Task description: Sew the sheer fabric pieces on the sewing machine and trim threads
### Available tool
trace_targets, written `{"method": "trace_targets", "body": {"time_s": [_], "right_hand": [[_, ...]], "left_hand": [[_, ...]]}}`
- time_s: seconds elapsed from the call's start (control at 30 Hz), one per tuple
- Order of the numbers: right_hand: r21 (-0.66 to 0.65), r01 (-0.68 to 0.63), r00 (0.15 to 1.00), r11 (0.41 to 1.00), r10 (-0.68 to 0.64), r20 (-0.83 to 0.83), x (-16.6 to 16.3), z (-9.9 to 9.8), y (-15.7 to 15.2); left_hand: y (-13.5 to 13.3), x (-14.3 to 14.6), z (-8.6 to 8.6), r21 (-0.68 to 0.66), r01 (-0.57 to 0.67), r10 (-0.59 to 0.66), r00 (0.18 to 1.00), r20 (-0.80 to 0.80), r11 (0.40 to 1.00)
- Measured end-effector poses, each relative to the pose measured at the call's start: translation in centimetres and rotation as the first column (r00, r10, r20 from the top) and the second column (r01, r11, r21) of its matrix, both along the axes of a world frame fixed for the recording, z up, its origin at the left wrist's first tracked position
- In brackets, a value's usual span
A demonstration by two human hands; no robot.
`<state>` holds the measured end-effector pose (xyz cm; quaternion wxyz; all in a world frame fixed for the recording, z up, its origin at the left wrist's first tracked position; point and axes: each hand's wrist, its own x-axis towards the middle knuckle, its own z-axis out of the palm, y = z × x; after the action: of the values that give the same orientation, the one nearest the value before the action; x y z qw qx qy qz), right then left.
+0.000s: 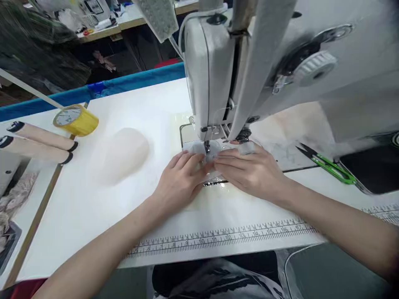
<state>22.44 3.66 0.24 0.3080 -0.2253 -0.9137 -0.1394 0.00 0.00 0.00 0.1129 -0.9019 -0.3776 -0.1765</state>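
Note:
My left hand (183,176) is just left of the sewing machine's presser foot (207,146), its fingers bent and its thumb reaching toward my right fingertips. My right hand (249,168) comes in from the other side with its fingers pressed together, a pale translucent wrap around one finger. Both sets of fingertips meet close in front of the needle of the sewing machine (215,74). What they grip is mostly hidden; only something pale and translucent shows around the foot. A beige moulded cup (127,153) lies on the white table (149,108) to the left.
Two beige thread spools (43,136) and a yellow tape roll (76,120) lie at the left. Green-handled thread snips (330,164) and a black phone-like object (370,168) are at the right. A printed ruler (218,240) follows the front edge. Beige fabric (296,124) lies beneath the machine arm.

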Motion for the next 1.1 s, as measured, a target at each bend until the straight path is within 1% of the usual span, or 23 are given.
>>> {"method": "trace_targets", "body": {"time_s": [0.2, 0.37, 0.7, 0.9, 1.1], "right_hand": [[-0.014, -0.052, 0.998, 0.999, 0.053, 0.022, 0.4, 0.0, -0.3], [-0.023, -0.051, 0.998, 0.998, 0.051, 0.032, 0.4, 0.1, -0.4], [0.003, -0.03, 0.999, 1.0, 0.03, 0.03, 0.2, -0.1, 0.4], [0.001, 0.041, 0.995, 0.999, -0.041, 0.092, 0.1, -0.3, 0.8], [0.015, 0.067, 0.989, 0.998, -0.068, 0.128, 0.1, -0.5, 0.8]], "left_hand": [[-1.5, 0.7, 0.6, 0.075, 0.013, -0.008, 0.998, -0.068, 0.997], [-1.8, 0.9, 0.6, 0.078, -0.002, 0.007, 0.997, -0.071, 0.997], [-0.7, 0.6, 0.3, 0.06, -0.029, 0.033, 0.998, -0.055, 0.998], [0.3, 0.6, 0.0, 0.081, -0.053, 0.057, 0.997, -0.046, 0.995], [0.1, 0.6, -0.1, 0.101, -0.057, 0.062, 0.997, -0.047, 0.993]]}}
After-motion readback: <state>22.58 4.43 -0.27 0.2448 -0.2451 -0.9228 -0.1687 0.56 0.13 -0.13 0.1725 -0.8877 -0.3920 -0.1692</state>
